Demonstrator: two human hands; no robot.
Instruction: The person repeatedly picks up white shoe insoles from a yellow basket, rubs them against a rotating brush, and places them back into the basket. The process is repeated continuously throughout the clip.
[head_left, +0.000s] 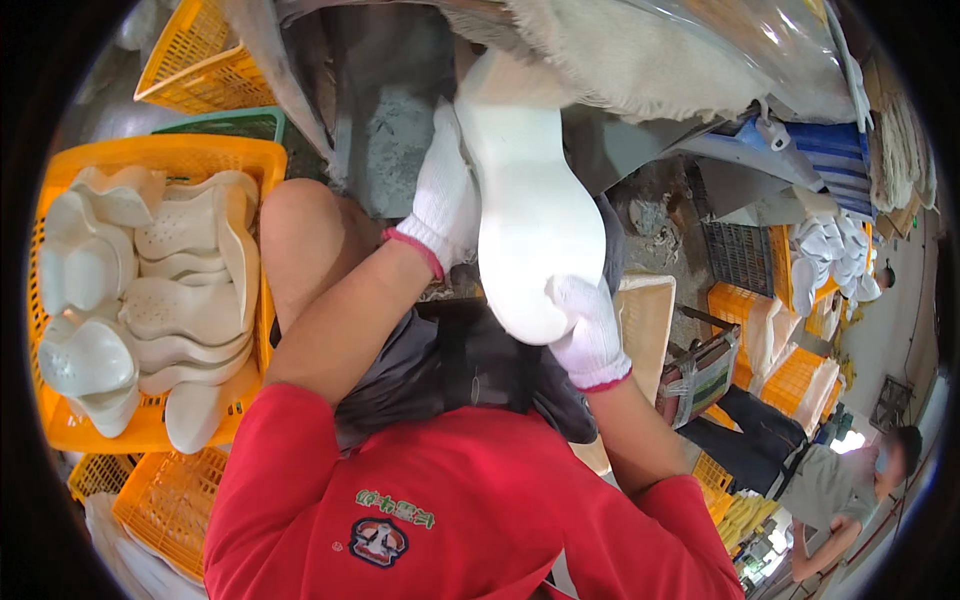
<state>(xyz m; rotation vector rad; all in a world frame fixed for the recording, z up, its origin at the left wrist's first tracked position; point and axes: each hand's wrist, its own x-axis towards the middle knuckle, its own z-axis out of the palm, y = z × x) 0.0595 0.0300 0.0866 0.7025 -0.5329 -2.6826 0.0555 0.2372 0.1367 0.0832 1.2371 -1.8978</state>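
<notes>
A long, smooth white piece with a waisted outline and rounded near end lies slanted in front of me, above my lap. My right hand, in a white knit glove with a red cuff, grips its near right edge, thumb on the upper face. Along its left edge rests my left hand, gloved the same way, its fingers pressed against the side and partly hidden. The piece's far end reaches up to a frayed cream cloth, where a machine edge partly covers it.
At left, a yellow crate holds several similar curved off-white pieces, some with small holes. More yellow crates stand below it. Grey metal panels flank the work spot. On the right are crates of white items and another person.
</notes>
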